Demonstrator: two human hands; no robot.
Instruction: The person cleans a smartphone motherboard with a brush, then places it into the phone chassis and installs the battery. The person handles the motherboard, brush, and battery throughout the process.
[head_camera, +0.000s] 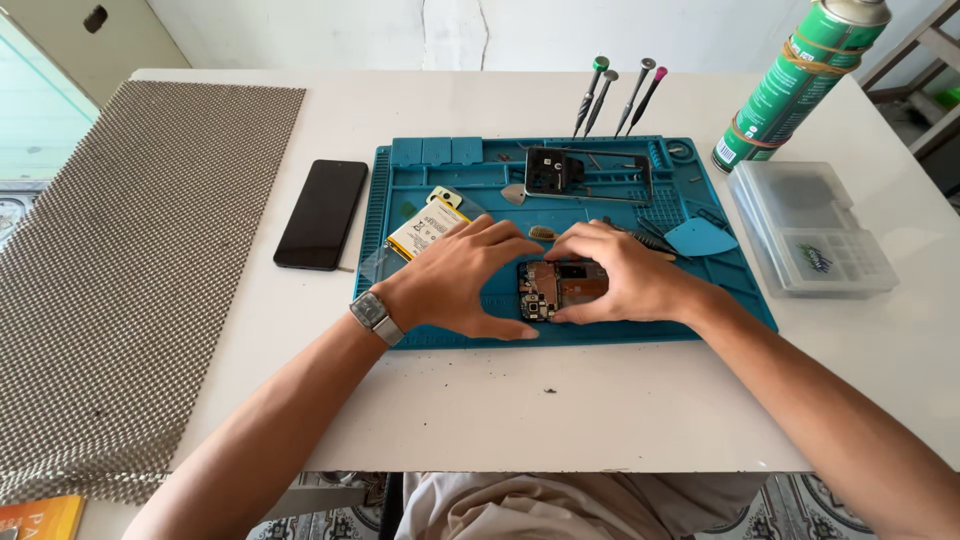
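Both hands, left (455, 280) and right (625, 275), pinched the opened phone (560, 288) on the blue mat (400, 200) near the worktop's front edge. Looked light but fragile, so edges only.

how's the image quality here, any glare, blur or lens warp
Head view: even daylight, soft shadows under the left hand and right hand; the opened phone board between them is sharp, no motion blur; mild sheen on the black slab phone; wide-angle warp tilts the green spray can and splays the white table's edges.
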